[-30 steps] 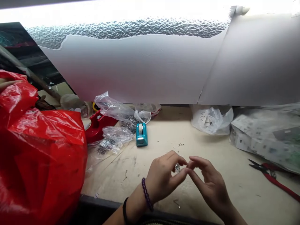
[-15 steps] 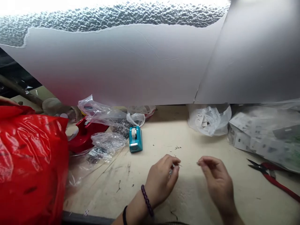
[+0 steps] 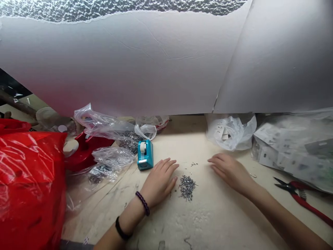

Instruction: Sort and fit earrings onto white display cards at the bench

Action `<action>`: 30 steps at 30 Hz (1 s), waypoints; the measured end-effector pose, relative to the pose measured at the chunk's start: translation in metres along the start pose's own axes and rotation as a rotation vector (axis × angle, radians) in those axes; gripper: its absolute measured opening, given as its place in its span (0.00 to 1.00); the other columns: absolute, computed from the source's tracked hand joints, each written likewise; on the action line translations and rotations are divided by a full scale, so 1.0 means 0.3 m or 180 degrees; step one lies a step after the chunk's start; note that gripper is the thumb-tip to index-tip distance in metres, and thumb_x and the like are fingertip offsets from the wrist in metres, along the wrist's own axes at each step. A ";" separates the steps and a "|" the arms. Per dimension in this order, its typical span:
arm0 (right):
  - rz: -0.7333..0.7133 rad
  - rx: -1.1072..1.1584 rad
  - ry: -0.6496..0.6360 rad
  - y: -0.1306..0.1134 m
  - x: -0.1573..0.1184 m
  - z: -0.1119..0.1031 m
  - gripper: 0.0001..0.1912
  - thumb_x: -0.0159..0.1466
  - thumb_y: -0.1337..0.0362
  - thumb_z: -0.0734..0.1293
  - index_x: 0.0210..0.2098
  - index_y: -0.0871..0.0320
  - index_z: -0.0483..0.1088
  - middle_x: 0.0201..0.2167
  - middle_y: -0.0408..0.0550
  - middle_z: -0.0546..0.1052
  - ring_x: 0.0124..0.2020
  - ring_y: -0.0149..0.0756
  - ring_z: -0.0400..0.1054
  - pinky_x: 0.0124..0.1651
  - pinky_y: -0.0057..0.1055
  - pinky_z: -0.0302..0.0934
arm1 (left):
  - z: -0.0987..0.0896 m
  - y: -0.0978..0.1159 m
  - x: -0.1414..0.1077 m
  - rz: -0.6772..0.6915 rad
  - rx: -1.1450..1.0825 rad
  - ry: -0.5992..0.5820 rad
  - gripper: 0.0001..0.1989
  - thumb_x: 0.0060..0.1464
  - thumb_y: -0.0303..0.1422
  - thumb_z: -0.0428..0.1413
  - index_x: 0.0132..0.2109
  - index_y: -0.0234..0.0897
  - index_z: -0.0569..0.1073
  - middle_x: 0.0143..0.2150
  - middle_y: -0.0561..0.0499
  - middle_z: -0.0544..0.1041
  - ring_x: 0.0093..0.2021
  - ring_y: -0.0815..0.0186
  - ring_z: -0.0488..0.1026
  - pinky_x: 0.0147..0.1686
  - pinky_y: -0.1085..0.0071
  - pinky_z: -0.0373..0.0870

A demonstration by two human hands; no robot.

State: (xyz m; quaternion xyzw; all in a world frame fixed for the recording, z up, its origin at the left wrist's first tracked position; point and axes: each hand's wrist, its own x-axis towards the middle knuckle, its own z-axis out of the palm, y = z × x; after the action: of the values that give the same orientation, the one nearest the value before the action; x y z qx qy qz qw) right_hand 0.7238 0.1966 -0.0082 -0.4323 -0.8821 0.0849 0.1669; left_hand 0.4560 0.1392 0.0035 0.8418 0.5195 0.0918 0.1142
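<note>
My left hand [image 3: 159,181] lies palm down on the pale workbench [image 3: 208,222], holding nothing, with a small heap of tiny silvery metal pieces [image 3: 187,187] just to its right. My right hand [image 3: 229,171] rests flat on the bench further right, also empty, and is a little apart from the heap. A few stray metal bits [image 3: 193,164] lie beyond the heap. Close to my left fingertips stands a teal tape dispenser [image 3: 145,155].
A clear bag of metal pieces [image 3: 111,159] and a red tape dispenser [image 3: 85,152] sit at the left, beside a large red plastic bag [image 3: 28,180]. Printed cards in plastic [image 3: 293,149] and red-handled snips [image 3: 299,197] lie at the right. A white sheet [image 3: 130,62] hangs overhead.
My hands have parted and flattened on the bench. The metal pieces pinched in my left hand earlier now lie in a heap on the bench. The view has tilted down slightly.
</note>
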 end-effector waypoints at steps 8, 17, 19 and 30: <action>-0.0197 0.0278 -0.0118 -0.039 0.072 0.112 0.09 0.62 0.66 0.58 0.33 0.59 0.70 0.33 0.49 0.71 0.35 0.36 0.63 0.37 0.33 0.59 | 0.000 -0.052 0.049 0.0221 -0.0102 0.0367 0.15 0.57 0.29 0.42 0.50 0.33 0.65 0.51 0.45 0.68 0.53 0.62 0.63 0.53 0.61 0.61; -0.0124 0.0196 0.0172 -0.066 0.045 0.136 0.09 0.61 0.64 0.59 0.32 0.59 0.70 0.33 0.49 0.71 0.36 0.37 0.62 0.40 0.33 0.57 | 0.061 -0.022 0.003 0.0508 -0.0214 0.0614 0.12 0.55 0.29 0.46 0.45 0.34 0.69 0.44 0.47 0.73 0.46 0.62 0.67 0.46 0.62 0.64; -0.0079 0.0201 0.0150 -0.067 0.044 0.132 0.09 0.62 0.65 0.59 0.31 0.60 0.69 0.32 0.49 0.71 0.36 0.37 0.62 0.40 0.33 0.57 | 0.051 -0.021 -0.001 0.0499 -0.0191 0.0605 0.11 0.55 0.29 0.45 0.43 0.34 0.69 0.42 0.47 0.74 0.44 0.63 0.68 0.44 0.63 0.64; -0.0042 0.0263 0.0135 -0.038 0.027 0.110 0.09 0.62 0.65 0.57 0.31 0.60 0.67 0.33 0.51 0.71 0.37 0.38 0.63 0.40 0.33 0.58 | 0.021 -0.059 -0.037 0.0399 -0.0267 0.0456 0.08 0.54 0.31 0.47 0.34 0.35 0.71 0.30 0.51 0.73 0.30 0.70 0.67 0.30 0.74 0.61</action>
State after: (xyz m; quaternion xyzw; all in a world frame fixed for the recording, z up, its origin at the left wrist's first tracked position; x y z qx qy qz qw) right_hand 0.6986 0.1958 -0.0336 -0.4210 -0.8769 0.1109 0.2039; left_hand 0.4377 0.1364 -0.0080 0.8584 0.4684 0.1803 0.1060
